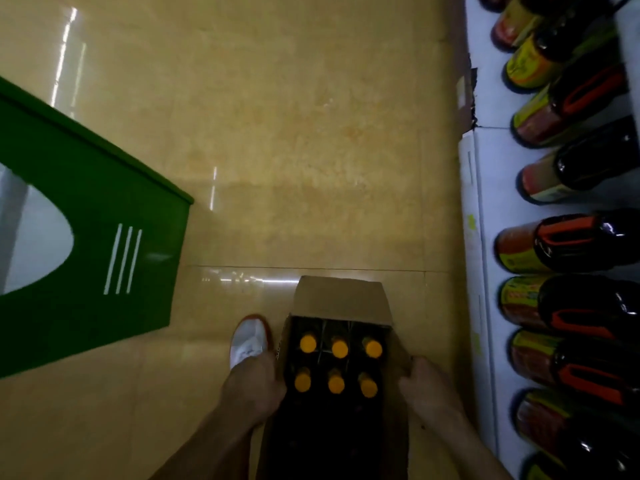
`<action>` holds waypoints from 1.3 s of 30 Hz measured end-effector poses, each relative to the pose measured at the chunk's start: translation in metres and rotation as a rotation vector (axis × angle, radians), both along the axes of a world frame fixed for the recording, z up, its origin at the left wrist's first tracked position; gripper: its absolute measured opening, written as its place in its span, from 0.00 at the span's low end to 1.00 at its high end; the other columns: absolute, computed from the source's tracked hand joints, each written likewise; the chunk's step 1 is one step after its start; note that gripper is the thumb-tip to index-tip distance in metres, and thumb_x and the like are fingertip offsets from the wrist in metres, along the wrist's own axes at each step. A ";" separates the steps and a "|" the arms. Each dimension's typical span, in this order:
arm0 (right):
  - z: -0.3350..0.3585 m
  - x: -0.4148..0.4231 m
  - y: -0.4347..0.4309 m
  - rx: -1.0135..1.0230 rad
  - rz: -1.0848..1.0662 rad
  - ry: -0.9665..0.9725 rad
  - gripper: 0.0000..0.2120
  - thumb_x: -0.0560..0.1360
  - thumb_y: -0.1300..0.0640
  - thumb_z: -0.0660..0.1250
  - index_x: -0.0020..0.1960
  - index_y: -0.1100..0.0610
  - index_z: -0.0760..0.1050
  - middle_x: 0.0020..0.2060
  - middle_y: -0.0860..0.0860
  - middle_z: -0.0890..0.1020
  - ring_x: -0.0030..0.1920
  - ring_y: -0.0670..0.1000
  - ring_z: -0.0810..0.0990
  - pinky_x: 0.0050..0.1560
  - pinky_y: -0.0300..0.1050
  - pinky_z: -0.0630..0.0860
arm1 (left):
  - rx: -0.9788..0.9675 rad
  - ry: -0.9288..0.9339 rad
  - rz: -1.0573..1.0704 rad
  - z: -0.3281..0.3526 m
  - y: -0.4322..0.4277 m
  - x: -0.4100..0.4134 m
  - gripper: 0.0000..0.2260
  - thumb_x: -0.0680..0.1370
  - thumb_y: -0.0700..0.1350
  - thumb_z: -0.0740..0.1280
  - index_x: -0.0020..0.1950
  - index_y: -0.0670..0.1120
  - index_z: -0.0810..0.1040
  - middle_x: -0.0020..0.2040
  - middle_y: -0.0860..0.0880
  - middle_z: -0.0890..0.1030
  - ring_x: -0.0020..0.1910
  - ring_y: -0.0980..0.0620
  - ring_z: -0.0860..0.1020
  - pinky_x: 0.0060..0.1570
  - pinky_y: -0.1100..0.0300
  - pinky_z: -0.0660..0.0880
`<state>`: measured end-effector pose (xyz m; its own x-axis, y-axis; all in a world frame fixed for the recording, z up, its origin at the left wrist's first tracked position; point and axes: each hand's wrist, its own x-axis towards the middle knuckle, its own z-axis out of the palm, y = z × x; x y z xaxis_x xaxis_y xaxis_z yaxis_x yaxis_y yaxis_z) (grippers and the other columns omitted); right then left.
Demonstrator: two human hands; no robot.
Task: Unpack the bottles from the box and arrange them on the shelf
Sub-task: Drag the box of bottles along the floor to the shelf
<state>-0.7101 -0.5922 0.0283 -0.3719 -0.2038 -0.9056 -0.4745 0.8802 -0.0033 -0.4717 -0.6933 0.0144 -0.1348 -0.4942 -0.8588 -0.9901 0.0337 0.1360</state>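
Both hands grip the open cardboard box (341, 299) by its sides, the left hand (254, 382) closed on the left wall, the right hand (424, 382) on the right flap. Inside, six bottles (339, 348) with orange caps stand in two rows. The box sits on the tan floor (277, 133), a white shoe (249, 339) just left. Right, the white shelf (483, 271) holds dark bottles (568, 242).

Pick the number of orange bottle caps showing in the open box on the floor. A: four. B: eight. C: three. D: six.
D: the cardboard box shows six orange caps in two rows of three, with the left hand and right hand on its sides.
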 end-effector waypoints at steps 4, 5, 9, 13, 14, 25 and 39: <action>0.006 -0.008 -0.044 -0.038 -0.034 0.030 0.12 0.82 0.46 0.57 0.46 0.51 0.73 0.52 0.55 0.83 0.55 0.59 0.82 0.54 0.48 0.77 | 0.036 0.072 -0.007 -0.012 -0.038 -0.014 0.13 0.78 0.47 0.62 0.58 0.46 0.81 0.56 0.48 0.84 0.53 0.49 0.82 0.46 0.62 0.72; 0.004 -0.010 -0.053 -0.040 -0.047 0.035 0.13 0.81 0.46 0.56 0.48 0.52 0.74 0.53 0.54 0.83 0.55 0.59 0.82 0.53 0.47 0.77 | 0.060 0.067 0.007 -0.013 -0.048 -0.017 0.11 0.79 0.46 0.63 0.57 0.45 0.81 0.55 0.48 0.84 0.52 0.48 0.83 0.45 0.60 0.74; -0.004 -0.023 -0.089 -0.045 -0.057 0.029 0.16 0.80 0.44 0.56 0.48 0.53 0.76 0.48 0.54 0.83 0.50 0.58 0.83 0.44 0.45 0.73 | 0.074 0.090 0.035 -0.018 -0.083 -0.024 0.10 0.78 0.43 0.63 0.51 0.42 0.82 0.50 0.46 0.85 0.47 0.47 0.83 0.44 0.55 0.79; -0.007 -0.038 -0.118 -0.056 -0.037 0.019 0.09 0.80 0.50 0.58 0.46 0.53 0.73 0.45 0.52 0.80 0.49 0.57 0.81 0.45 0.45 0.72 | 0.101 0.060 0.003 -0.013 -0.110 -0.037 0.07 0.76 0.42 0.63 0.44 0.42 0.80 0.47 0.41 0.86 0.47 0.42 0.84 0.41 0.54 0.77; -0.009 -0.043 -0.124 -0.064 -0.026 0.011 0.09 0.79 0.51 0.58 0.44 0.52 0.72 0.43 0.51 0.79 0.48 0.56 0.81 0.44 0.45 0.72 | 0.102 0.059 0.015 -0.010 -0.116 -0.042 0.07 0.76 0.42 0.63 0.46 0.42 0.81 0.48 0.41 0.86 0.49 0.42 0.84 0.44 0.53 0.78; -0.013 -0.098 -0.183 -0.067 0.066 -0.035 0.12 0.81 0.51 0.62 0.57 0.57 0.78 0.55 0.57 0.82 0.57 0.59 0.81 0.53 0.47 0.75 | 0.080 0.092 0.050 0.017 -0.177 -0.087 0.07 0.83 0.50 0.62 0.48 0.49 0.73 0.48 0.46 0.83 0.48 0.44 0.82 0.40 0.58 0.72; -0.007 -0.155 -0.317 -0.169 0.060 0.022 0.15 0.81 0.54 0.61 0.63 0.60 0.72 0.57 0.58 0.79 0.58 0.60 0.78 0.56 0.50 0.77 | 0.046 0.148 0.134 0.010 -0.307 -0.135 0.18 0.75 0.50 0.63 0.59 0.38 0.76 0.58 0.39 0.81 0.56 0.39 0.80 0.44 0.55 0.72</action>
